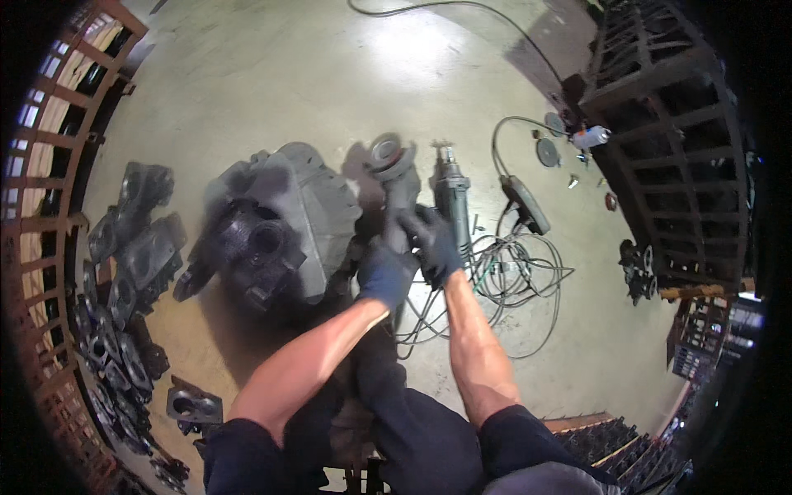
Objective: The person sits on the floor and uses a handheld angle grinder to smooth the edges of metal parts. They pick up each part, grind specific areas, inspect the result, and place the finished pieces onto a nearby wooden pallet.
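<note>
My left hand (388, 271), in a dark glove, is closed around the lower body of an angle grinder (401, 191). My right hand (433, 241), also gloved, grips the grinder from its right side, fingers curled over it. The round disc end of the tool points away from me. Just left of it, a dark cast metal part (247, 247) with a round bore leans against a large grey ribbed casting (309, 223). A straight grinder (454, 198) with a metal tip lies beside my right hand.
Tangled cables (516, 276) and a grey power adapter or switch box (525, 205) lie to the right. Beyond are a white spray can (591, 137) and a loose disc (548, 153). Many castings (124, 346) are piled left. Metal cages (676, 157) stand at both sides.
</note>
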{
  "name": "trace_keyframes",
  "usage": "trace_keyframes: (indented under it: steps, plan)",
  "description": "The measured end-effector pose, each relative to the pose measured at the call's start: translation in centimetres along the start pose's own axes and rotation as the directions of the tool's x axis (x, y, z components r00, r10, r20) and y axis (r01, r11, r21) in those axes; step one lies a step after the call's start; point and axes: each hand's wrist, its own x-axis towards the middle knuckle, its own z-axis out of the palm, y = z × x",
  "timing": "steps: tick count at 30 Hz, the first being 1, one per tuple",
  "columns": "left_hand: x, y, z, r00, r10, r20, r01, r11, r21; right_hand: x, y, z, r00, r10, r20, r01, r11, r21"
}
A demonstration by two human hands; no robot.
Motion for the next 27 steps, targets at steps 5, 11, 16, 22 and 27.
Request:
trace_keyframes:
  steps: [5, 11, 16, 22, 27]
  plan:
    - [2.7, 0.8, 0.2, 0.983, -0.045, -0.179, 0.074, 0.985, 0.159, 0.0, 4.0, -5.1, 0.834, -0.071, -0.547, -0.297, 0.778, -0.554]
    - [3.4, 0.7, 2.6, 0.960, -0.059, -0.274, 0.121, 0.969, 0.215, 0.7, 0.7, -3.9, 0.917, 0.230, -0.327, -0.386, 0.724, -0.572]
    - [5.5, -1.5, 4.8, 0.951, -0.149, -0.269, 0.195, 0.969, 0.150, 3.1, -1.7, -2.0, 0.848, 0.375, -0.374, -0.527, 0.667, -0.526]
    - [5.6, -3.2, 6.6, 0.943, -0.055, -0.329, 0.090, 0.992, 0.093, 5.5, 4.8, -5.2, 0.863, 0.375, -0.339, -0.503, 0.585, -0.636]
    - [4.7, -2.3, 7.2, 0.943, -0.062, -0.327, 0.156, 0.950, 0.271, 3.4, -0.5, -5.4, 0.763, 0.547, -0.344, -0.644, 0.686, -0.340]
